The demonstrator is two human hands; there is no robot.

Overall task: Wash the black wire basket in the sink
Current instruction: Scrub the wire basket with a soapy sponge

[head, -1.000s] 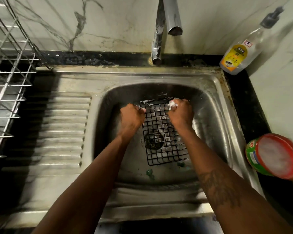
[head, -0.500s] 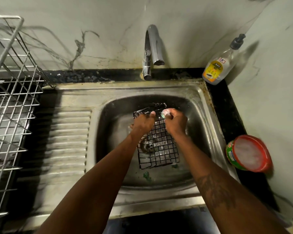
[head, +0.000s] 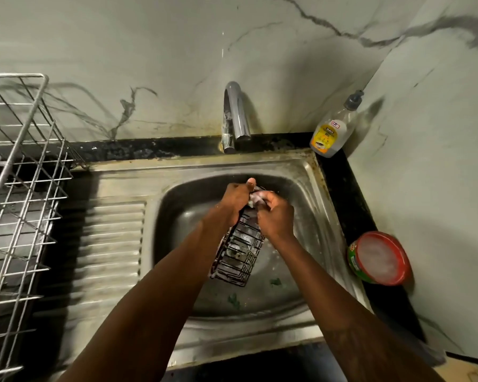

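Tilting on edge inside the sink (head: 312,194), the black wire basket (head: 238,252) was seen with its lower end near the basin floor. Its upper end was gripped by the left hand (head: 235,199), fingers curled round the wires, thumb raised. A soapy white pad (head: 255,198) was held in the right hand (head: 276,219), fingers curled round it, and pressed to the basket's top edge just beside the left hand. Green scraps (head: 275,282) were noted on the basin floor near the basket. A chrome tap (head: 236,117) was seen behind the sink, a pump bottle (head: 331,130) at back right, a red-lidded tub (head: 378,257) on the right counter, a wire rack (head: 20,175) at left.
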